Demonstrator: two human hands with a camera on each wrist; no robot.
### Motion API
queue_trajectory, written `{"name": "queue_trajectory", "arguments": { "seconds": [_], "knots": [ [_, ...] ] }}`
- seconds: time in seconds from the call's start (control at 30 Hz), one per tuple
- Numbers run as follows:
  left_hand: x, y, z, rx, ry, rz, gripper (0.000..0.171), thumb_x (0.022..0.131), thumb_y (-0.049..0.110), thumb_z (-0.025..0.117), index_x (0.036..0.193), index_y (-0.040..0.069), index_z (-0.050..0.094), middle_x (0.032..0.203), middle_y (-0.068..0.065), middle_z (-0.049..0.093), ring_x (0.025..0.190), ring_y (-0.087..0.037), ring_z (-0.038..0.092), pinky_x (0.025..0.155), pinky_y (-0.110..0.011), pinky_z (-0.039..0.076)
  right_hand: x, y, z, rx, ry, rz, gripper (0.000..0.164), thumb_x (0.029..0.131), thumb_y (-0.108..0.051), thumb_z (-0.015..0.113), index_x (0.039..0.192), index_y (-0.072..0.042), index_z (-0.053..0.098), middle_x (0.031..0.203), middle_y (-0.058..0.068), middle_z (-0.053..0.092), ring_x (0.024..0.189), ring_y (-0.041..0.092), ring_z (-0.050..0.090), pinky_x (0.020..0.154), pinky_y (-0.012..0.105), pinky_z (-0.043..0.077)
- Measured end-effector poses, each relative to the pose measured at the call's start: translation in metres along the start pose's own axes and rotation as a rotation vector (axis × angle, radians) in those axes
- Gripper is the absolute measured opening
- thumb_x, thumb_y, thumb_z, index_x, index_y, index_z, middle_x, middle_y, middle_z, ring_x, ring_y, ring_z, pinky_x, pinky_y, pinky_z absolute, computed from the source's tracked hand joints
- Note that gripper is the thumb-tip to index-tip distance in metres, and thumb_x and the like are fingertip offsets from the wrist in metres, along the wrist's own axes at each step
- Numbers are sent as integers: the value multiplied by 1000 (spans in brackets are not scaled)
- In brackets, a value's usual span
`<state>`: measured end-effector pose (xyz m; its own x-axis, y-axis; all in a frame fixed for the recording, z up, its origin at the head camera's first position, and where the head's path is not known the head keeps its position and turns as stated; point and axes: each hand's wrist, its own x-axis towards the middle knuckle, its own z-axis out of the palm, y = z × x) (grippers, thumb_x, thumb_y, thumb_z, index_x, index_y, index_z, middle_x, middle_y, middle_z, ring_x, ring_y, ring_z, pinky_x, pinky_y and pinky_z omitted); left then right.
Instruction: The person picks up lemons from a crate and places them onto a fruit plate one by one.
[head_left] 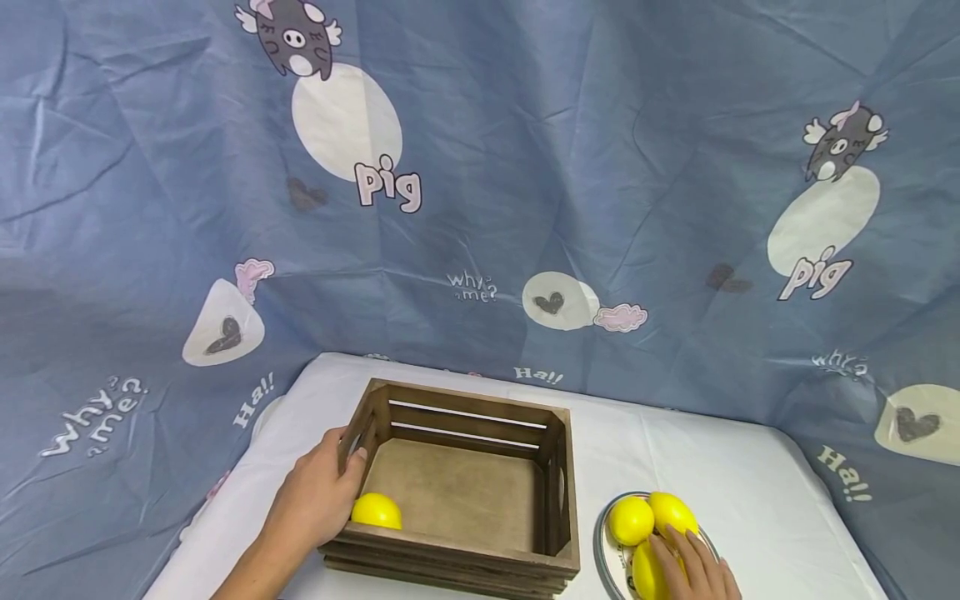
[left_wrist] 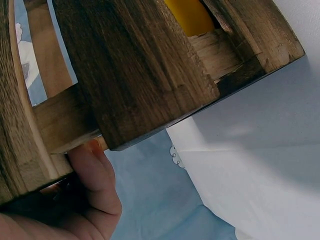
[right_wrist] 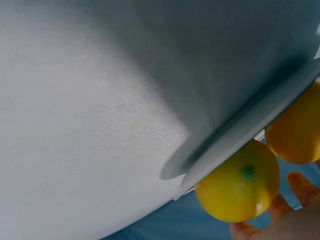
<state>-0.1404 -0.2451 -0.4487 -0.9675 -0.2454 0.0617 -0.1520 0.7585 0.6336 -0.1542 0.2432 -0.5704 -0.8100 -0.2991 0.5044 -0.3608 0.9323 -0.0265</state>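
Observation:
My left hand (head_left: 321, 492) grips the left end of a brown slatted wooden crate (head_left: 465, 546), with the thumb over the inner side of the wall. In the left wrist view, curled fingers (left_wrist: 97, 182) show at the crate's slats (left_wrist: 135, 75). One yellow lemon (head_left: 377, 511) lies in the crate's near left corner. On the right, a round plate (head_left: 604, 546) with a dark rim bears three lemons (head_left: 631, 521). My right hand (head_left: 697, 567) reaches over the nearest lemon (head_left: 649, 573), its fingers extended across it. In the right wrist view, spread fingertips are beside a lemon (right_wrist: 237, 182); the thumb's place is unclear.
A white cloth (head_left: 611, 442) covers the table beneath the crate and plate. Behind and at the sides hangs a blue curtain (head_left: 480, 208) printed with pigs and words. The crate's right wall (head_left: 564, 492) stands a little left of the plate.

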Motion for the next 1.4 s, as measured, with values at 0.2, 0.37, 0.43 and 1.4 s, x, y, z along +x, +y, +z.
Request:
{"name": "queue_trajectory", "arguments": {
  "seconds": [0.2,0.37,0.43,1.4],
  "knots": [
    [-1,-1,0,2,5,-3,51,109,28,49,145,-8,49,128,-31,66,113,-51,66,87,-66,53,4,-2,-1,53,33,4,72,63,-50,91,123,-16,69,130,10,63,121,37,54,87,68,44],
    [-1,-1,0,5,8,4,51,109,28,49,145,-9,49,128,-32,65,113,-51,65,88,-66,53,8,-2,1,107,128,-52,78,69,-57,86,129,-11,66,130,14,65,117,39,57,91,57,44],
    [-1,-2,0,3,6,5,51,109,28,49,145,-9,49,129,-32,65,114,-52,65,88,-66,52,12,-1,1,135,170,-91,78,78,-63,77,131,-7,65,130,17,65,114,41,59,104,46,41],
    [0,-1,1,6,3,-2,53,109,29,50,146,-8,48,129,-32,65,114,-51,65,89,-66,52,71,-39,-70,263,19,-320,92,68,-31,92,149,-9,56,149,9,54,130,29,49,118,15,5]
  ]
}}
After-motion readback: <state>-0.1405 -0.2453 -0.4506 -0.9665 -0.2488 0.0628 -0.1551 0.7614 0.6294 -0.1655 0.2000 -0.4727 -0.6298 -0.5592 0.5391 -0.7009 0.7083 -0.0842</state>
